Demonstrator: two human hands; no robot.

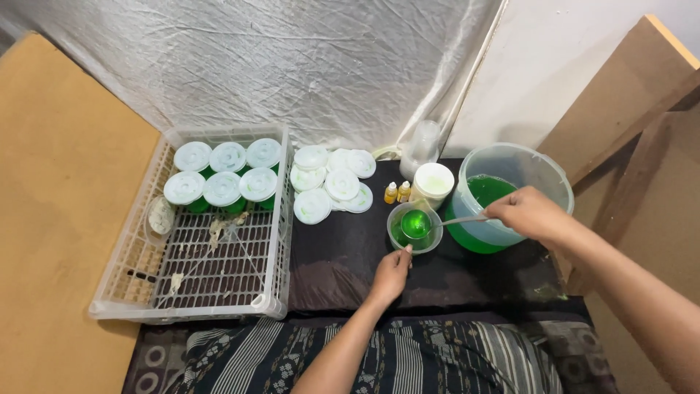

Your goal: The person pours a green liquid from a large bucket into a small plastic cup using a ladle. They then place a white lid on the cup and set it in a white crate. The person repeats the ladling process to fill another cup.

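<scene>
Head view of a person seated at a low black worktop [350, 255]. The right hand [526, 213] has its grip closed on the handle of a metal ladle [430, 223], whose bowl, filled with green liquid, sits over the mouth of a small clear plastic cup [414, 228]; the hand itself lies over the near rim of a large translucent bucket [510, 195] holding green liquid, just to the right of the cup. The left hand [391, 275] lies below the cup, its fingertips touching the cup's near wall; whether that grip clasps the cup or merely steadies it cannot be told. The cup already shows green liquid inside. Just behind it stand two small yellow dropper bottles [397, 192] and a white tub [432, 182], with a clear plastic container [421, 146] further back. To the left, a loose pile of white round lids [332, 184] lies on the worktop. Beyond these sits a white plastic crate [197, 226], its far end holding six lidded cups of green liquid [222, 175] in two rows. Crumpled white sheeting [292, 66] covers the wall behind, and striped dark cloth [379, 354] lies nearest the viewer.
</scene>
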